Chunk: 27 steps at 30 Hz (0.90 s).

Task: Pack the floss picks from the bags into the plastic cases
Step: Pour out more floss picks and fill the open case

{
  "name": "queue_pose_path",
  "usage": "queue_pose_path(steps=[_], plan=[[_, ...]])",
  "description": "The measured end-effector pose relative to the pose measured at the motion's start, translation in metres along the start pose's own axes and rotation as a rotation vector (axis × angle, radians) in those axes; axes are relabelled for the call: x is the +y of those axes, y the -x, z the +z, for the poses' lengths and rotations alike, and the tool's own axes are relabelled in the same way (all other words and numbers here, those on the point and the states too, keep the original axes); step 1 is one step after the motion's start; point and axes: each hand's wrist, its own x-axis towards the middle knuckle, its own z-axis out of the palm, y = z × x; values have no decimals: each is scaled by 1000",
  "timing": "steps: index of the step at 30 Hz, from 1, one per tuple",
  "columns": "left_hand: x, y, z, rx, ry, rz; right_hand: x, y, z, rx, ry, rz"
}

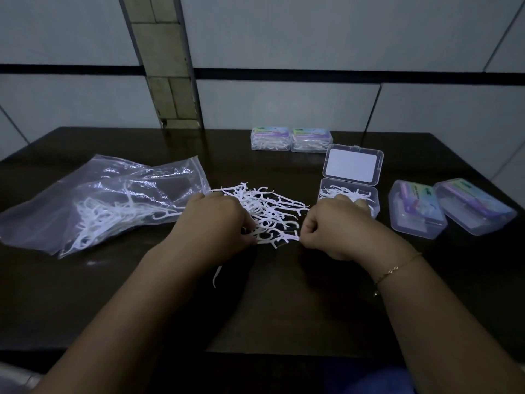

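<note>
Hands (216,220) (332,223) pinching light, stiff, tangle-prone floss picks (267,214) by thin handles, left of open case (348,194).

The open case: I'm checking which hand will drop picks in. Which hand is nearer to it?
Right. The right hand lies directly in front of the open case, overlapping its near edge. The left hand sits across the loose pile of picks, farther away.

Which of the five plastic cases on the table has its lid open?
The open case, just beyond the right hand: its lid stands raised and floss picks lie inside. The two far cases and two right cases are closed.
</note>
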Motion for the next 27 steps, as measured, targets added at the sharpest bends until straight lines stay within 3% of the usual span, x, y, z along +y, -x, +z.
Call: queue_pose_path(steps=[13, 19, 22, 27], plan=[[5, -1, 5, 78, -1, -8, 11, 6, -6, -89, 15, 35], [-2, -7, 0, -41, -15, -34, 44, 5, -40, 7, -52, 162], [-3, -10, -3, -87, 9, -21, 62, -6, -51, 95, 157, 255], [-2, -15, -3, -88, 27, 31, 65, -26, -50, 54, 420, 233]])
